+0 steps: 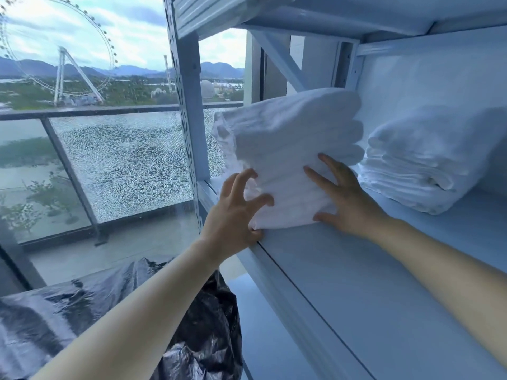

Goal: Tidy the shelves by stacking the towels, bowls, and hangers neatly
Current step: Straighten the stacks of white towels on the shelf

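While reaching up past a black plastic bag (208, 311), meets the shelf (356, 270) at its front left corner. Clutches the near left corner of a stack of folded white towels (288, 133) with left grip (236, 209), fingers curled, thumb tucked under at the front edge. Presses right grip (345, 204), fingers spread, flat on the stack's front. Farther right, toward the back edge: second towel pile (428, 160), apart.

Cool bluish daylight entering through the window (123, 78) at left, bright overcast sky, white towel stack (288, 138) near overexposed with weave largely lost, soft shadow beneath the upper shelf (329, 20), sheen on black plastic sheeting (68, 303), wide-angle bowing of the shelf upright (186, 105), edges slightly soft.
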### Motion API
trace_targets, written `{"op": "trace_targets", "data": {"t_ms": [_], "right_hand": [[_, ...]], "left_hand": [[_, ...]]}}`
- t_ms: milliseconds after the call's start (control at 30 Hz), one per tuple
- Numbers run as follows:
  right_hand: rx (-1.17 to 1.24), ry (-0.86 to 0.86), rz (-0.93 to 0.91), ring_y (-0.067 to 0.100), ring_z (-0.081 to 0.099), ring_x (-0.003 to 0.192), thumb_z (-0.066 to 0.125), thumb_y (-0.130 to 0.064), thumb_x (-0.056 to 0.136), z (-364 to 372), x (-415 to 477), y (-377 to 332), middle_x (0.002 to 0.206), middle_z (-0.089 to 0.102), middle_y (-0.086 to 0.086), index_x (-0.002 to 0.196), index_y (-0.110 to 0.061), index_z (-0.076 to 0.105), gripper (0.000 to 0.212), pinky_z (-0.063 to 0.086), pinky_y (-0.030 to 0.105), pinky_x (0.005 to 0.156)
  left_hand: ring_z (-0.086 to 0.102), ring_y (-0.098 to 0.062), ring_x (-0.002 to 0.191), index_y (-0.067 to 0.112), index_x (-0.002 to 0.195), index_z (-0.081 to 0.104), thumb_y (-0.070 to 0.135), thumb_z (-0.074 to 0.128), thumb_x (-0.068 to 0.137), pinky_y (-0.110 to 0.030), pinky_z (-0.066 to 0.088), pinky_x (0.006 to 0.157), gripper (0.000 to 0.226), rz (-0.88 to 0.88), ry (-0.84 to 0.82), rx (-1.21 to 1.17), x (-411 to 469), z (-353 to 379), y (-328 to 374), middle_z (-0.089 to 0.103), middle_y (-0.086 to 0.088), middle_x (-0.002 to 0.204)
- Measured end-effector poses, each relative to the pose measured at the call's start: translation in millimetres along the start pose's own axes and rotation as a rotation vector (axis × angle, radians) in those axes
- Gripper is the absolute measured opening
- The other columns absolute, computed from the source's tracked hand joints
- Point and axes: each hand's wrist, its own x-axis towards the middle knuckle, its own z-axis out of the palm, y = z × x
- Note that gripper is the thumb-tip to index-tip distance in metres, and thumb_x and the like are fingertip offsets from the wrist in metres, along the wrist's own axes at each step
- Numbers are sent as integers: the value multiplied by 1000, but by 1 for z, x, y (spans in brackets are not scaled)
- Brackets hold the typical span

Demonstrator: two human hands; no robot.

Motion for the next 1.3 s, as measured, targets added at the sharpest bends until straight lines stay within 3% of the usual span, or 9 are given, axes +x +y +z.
{"op": "trace_targets", "data": {"t_ms": [133,267,367,567,700,833,967,1067,1300], "right_hand": [[32,75,-14,29,13,139,81,-19,67,10,4,0,153,12,10,143,-25,31,91,21,34,107],[41,85,-22,35,22,134,81,-14,64,12,15,0,146,22,18,135,-15,44,80,34,41,100],[54,94,-34,39,28,130,81,-12,63,15,23,2,141,27,22,128,-11,50,72,41,45,95],[91,162,6,39,29,130,74,-5,67,33,34,7,143,28,20,126,-11,51,64,48,48,88],[100,170,24,34,26,133,73,-10,70,38,33,11,147,26,13,130,-16,47,66,49,52,88],[82,181,48,29,21,137,70,-15,73,41,28,11,152,20,6,138,-25,38,74,48,49,91],[62,177,69,31,21,137,72,-13,71,40,27,9,152,20,7,141,-27,35,81,48,46,89],[47,181,84,35,24,135,72,-9,70,40,27,8,150,23,12,139,-23,39,77,49,46,87],[54,171,151,33,21,137,65,-3,72,44,34,12,149,24,14,140,-19,38,75,42,50,98]], "left_hand": [[27,-28,122,30,101,61,29,79,51,-25,44,47,53,52,17,61,3,2,-2,27,-3,133],[29,-29,121,29,98,64,45,79,55,-43,39,89,48,57,84,99,5,17,-3,28,-7,131],[26,-28,123,30,99,62,45,78,59,-45,25,100,45,47,109,60,9,29,-6,24,-6,133],[17,-37,129,27,110,60,48,37,74,-55,29,102,48,-15,-77,-18,21,30,-20,19,-12,140],[6,-26,132,30,119,54,41,61,75,-52,27,107,46,13,-126,25,20,29,-24,16,-14,147],[25,-31,130,31,128,46,37,71,65,-39,38,96,67,67,-57,-8,13,15,-30,21,-12,147],[26,-35,132,41,141,24,22,73,67,-37,47,86,91,-138,-108,-79,15,14,-28,-7,1,150],[26,-44,133,45,143,10,5,63,74,-36,45,81,96,-130,-191,-88,19,26,-20,-24,-2,150],[25,-42,133,36,136,30,-4,58,65,-33,44,76,87,-258,-148,-149,39,38,-7,-15,-2,148]]}}
